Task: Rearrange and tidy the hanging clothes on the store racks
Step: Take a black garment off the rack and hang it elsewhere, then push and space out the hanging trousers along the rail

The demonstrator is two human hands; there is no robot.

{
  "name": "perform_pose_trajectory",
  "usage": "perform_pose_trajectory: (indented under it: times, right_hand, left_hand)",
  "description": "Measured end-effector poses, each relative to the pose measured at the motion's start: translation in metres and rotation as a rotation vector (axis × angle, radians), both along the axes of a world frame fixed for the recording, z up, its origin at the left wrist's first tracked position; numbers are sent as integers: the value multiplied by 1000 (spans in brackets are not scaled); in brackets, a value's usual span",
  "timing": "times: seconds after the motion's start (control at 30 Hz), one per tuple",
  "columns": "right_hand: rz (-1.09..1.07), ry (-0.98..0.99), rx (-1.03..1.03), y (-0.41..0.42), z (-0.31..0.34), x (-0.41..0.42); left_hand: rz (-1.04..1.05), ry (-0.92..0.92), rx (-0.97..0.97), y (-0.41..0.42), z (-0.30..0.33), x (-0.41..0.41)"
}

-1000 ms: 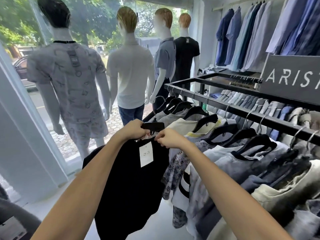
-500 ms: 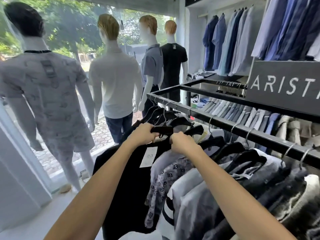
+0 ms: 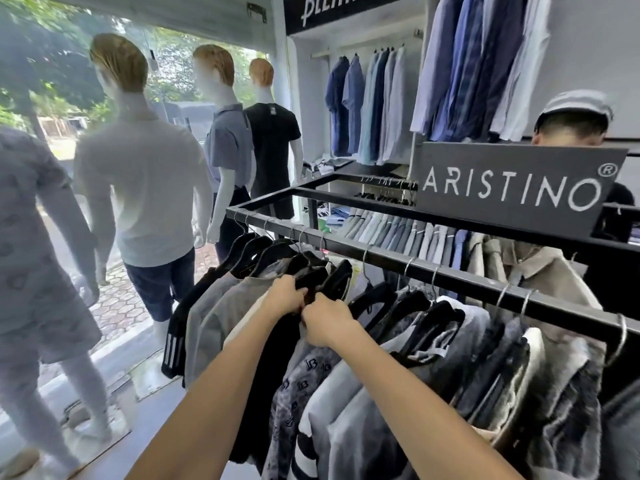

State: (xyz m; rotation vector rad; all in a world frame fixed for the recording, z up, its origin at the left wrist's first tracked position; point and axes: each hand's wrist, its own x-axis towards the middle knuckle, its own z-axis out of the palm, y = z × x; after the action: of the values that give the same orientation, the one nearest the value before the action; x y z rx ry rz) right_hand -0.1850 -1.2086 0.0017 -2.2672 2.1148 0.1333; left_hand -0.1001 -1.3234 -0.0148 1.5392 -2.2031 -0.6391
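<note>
A black metal rack (image 3: 450,277) runs from the middle to the right edge, packed with shirts on black hangers. My left hand (image 3: 285,295) and my right hand (image 3: 327,322) meet just below the rail, both gripping the black hanger (image 3: 313,280) of a black shirt (image 3: 273,368). That shirt hangs in the row between a grey shirt (image 3: 214,317) on its left and a patterned grey shirt (image 3: 298,393) on its right. Whether the hanger's hook sits on the rail is hidden among the other hangers.
Several mannequins (image 3: 149,174) stand at the shop window on the left. A dark ARISTINO sign (image 3: 516,188) sits on the rack, with a person in a cap (image 3: 571,123) behind it. Blue and white shirts (image 3: 367,105) hang on the back wall.
Both hands carried the black shirt from the open space left of the rack up and right into the row of hangers. The white tag is no longer visible.
</note>
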Motion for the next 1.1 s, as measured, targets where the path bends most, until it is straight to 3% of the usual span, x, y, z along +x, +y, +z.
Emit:
perform_pose_trajectory:
  times: [0.37, 0.53, 0.67, 0.83, 1.1]
  right_hand:
    - [-47, -23, -83, 3, 0, 15]
    - [77, -35, -266, -14, 7, 51]
    - [232, -113, -356, -39, 12, 118]
    - [556, -178, -226, -48, 8, 223]
    - [1060, -255, -90, 29, 3, 406]
  left_hand:
    - [-58, -2, -28, 11, -8, 9]
    - [-44, 166, 22, 14, 10, 63]
    - [157, 57, -117, 21, 33, 153]
    - [522, -197, -129, 71, 32, 293]
    - [1031, -289, -100, 222, 36, 454]
